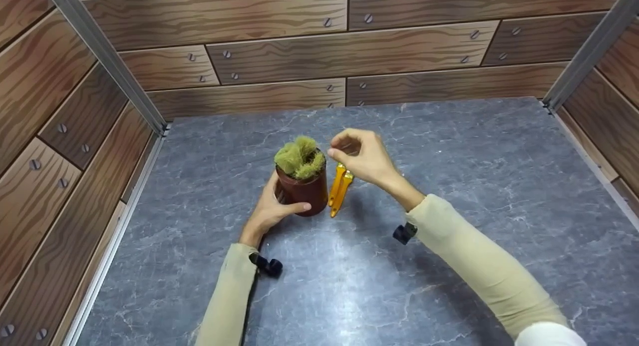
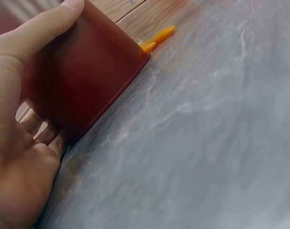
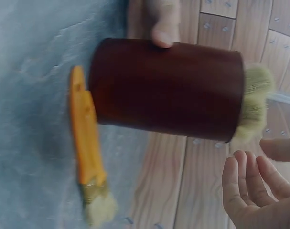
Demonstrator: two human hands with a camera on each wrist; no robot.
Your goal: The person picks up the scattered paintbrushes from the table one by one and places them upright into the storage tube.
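Observation:
A dark red-brown cylindrical pot (image 1: 303, 192) stands on the table, with fuzzy yellow-green tufts (image 1: 299, 159) showing above its rim. My left hand (image 1: 269, 206) holds the pot from the left, thumb across its near side and fingers round the back. Just right of the rim hovers my right hand (image 1: 365, 157), its fingers loosely bent. In the right wrist view a gap shows between that thumb (image 3: 281, 149) and the fingers, with nothing visible in it. Two orange-handled paintbrushes (image 1: 338, 193) lie side by side right of the pot, bristles partly hidden below my right hand.
The grey marbled tabletop (image 1: 474, 186) spreads around the pot. Behind it stands a wood-patterned wall (image 1: 279, 61), with similar panels at left and right and metal edging posts (image 1: 115, 66) in the corners.

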